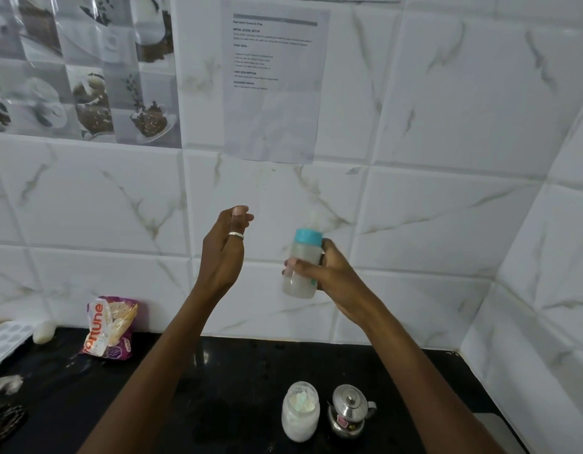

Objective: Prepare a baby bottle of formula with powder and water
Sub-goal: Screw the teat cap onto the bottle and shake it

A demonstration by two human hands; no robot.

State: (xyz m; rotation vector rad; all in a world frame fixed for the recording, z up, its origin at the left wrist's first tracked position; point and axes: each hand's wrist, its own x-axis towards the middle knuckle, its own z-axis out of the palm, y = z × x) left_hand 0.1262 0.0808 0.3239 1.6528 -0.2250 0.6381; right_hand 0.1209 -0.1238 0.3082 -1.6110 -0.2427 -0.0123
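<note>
My right hand (329,273) grips a clear baby bottle (301,253) with a teal collar and a pale teat, held upright in the air before the tiled wall. Cloudy whitish liquid shows inside it, and the bottle looks motion-blurred. My left hand (223,247) is raised to the bottle's left, apart from it, holding nothing, with its fingers loosely curled and a silver ring on one. On the black counter below stand a clear jar of white powder (300,412) and, to its right, a small steel kettle (347,411) with its lid on.
A purple and white food packet (108,327) stands at the back left of the black counter (218,381). An ice tray (5,342) and a small white lump (42,332) lie at the far left. A printed sheet (273,80) hangs on the wall.
</note>
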